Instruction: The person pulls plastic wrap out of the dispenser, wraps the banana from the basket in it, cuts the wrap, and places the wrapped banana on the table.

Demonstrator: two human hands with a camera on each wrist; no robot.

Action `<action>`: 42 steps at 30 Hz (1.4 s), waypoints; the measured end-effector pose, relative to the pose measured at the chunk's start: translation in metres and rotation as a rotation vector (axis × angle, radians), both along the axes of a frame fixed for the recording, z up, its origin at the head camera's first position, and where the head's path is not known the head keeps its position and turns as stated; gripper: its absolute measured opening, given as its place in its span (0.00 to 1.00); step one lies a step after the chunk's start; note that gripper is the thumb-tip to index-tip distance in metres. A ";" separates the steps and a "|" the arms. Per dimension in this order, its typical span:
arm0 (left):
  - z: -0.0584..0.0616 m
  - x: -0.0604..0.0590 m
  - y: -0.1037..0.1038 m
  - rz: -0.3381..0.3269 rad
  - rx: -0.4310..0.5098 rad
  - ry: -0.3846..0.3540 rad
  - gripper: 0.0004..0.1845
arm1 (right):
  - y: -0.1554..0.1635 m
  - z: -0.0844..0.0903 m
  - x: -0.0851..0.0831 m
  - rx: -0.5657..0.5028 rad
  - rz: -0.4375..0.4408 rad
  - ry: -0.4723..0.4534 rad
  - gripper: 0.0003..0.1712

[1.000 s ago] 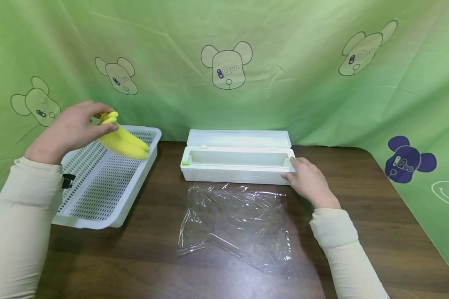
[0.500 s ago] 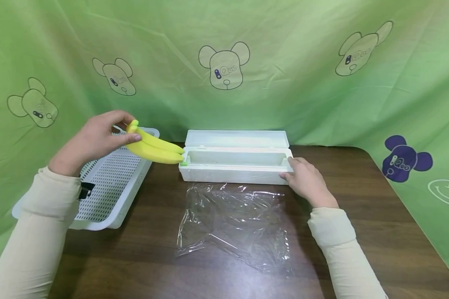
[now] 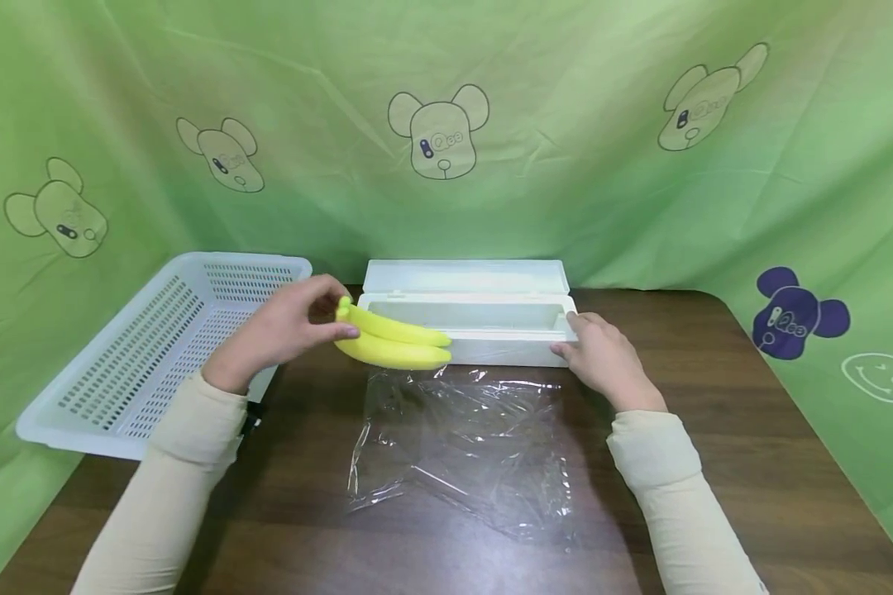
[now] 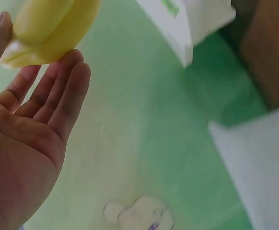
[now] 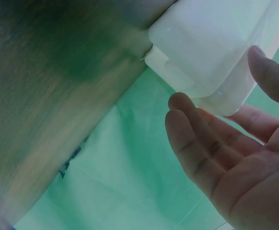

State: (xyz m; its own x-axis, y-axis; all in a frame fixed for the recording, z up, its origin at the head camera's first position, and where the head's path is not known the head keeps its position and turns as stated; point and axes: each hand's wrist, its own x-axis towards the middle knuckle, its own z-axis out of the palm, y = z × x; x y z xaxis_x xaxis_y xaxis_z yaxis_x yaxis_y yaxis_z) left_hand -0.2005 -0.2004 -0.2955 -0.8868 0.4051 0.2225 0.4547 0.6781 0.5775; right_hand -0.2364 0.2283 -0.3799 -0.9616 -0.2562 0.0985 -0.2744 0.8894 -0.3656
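My left hand (image 3: 279,330) pinches a bunch of yellow bananas (image 3: 394,343) at the stem end, thumb on the near side and fingers beyond. The bananas are held up in front of the left part of a white plastic-wrap dispenser box (image 3: 484,351), their tips pointing right. The box's lid (image 3: 465,277) stands open at the back. At the box's right end, my right hand (image 3: 606,359) grips the corner between thumb and fingers, as the right wrist view also shows. A clear sheet of plastic wrap (image 3: 469,454) lies wrinkled on the table in front of the box.
A white perforated basket (image 3: 37,426) sits at the left on the brown wooden table (image 3: 722,463), partly covered by my left arm. Green cloth (image 3: 603,149) printed with bear heads hangs behind the table and along its sides.
My left hand has carried the bananas rightward and lower, from above the basket to in front of the dispenser box. The right hand stays on the box's right end.
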 end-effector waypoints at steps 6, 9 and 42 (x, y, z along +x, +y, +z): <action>-0.032 0.000 0.028 -0.062 0.075 -0.021 0.17 | 0.000 -0.001 0.000 -0.007 0.002 0.008 0.38; -0.045 0.001 0.042 -0.078 0.080 -0.062 0.17 | 0.001 -0.001 0.000 -0.006 0.000 0.010 0.38; -0.099 0.000 0.072 -0.152 -0.062 -0.222 0.21 | -0.002 0.003 0.001 0.005 -0.013 -0.013 0.39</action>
State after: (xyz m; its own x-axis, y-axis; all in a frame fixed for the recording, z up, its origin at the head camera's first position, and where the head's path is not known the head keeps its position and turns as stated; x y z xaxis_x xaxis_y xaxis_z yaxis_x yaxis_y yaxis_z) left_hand -0.2008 -0.1283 -0.3940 -0.8388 0.5444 -0.0001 0.4208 0.6486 0.6342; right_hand -0.2356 0.2259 -0.3769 -0.9660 -0.2443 0.0847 -0.2582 0.8945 -0.3649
